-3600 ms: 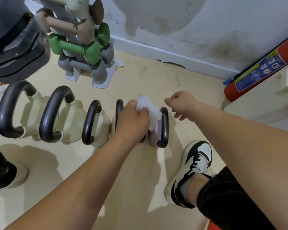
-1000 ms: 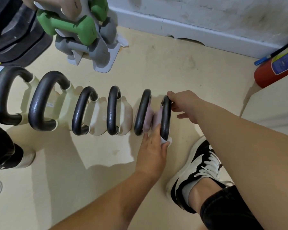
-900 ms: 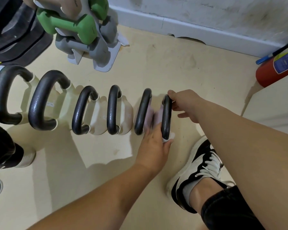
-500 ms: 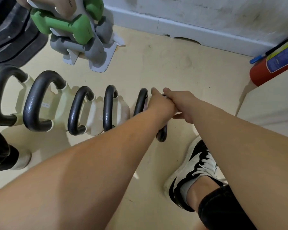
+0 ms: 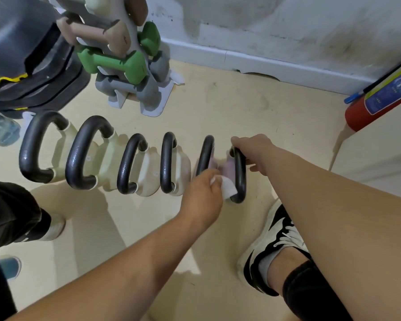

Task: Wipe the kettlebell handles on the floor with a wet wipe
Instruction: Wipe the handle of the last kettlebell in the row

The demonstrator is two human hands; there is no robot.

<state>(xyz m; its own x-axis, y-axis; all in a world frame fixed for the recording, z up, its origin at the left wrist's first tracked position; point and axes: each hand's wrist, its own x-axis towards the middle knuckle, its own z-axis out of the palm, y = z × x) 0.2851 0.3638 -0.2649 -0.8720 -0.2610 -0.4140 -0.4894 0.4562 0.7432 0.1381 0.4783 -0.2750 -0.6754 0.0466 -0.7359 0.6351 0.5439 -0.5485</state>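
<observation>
Several kettlebells with black handles stand in a row on the beige floor. The rightmost kettlebell handle [image 5: 240, 177] belongs to a small pink bell. My right hand [image 5: 255, 150] grips the far top end of that handle. My left hand [image 5: 203, 196] holds a white wet wipe [image 5: 228, 190] pressed against the near lower part of the same handle. The neighbouring pink kettlebell handle [image 5: 206, 154] stands just left of it, partly hidden behind my left hand. Further left are cream kettlebells [image 5: 146, 172].
A dumbbell rack [image 5: 125, 66] with green, tan and grey dumbbells stands behind the row. Dark weight plates [image 5: 33, 66] lie at far left. A red fire extinguisher [image 5: 380, 98] leans at right beside a pale cabinet [image 5: 380, 154]. My shoe [image 5: 276, 246] rests near the rightmost kettlebell.
My left hand with the wipe slid from the top of the rightmost handle, next to my right hand, back down to its near lower end. My right hand stayed on the handle.
</observation>
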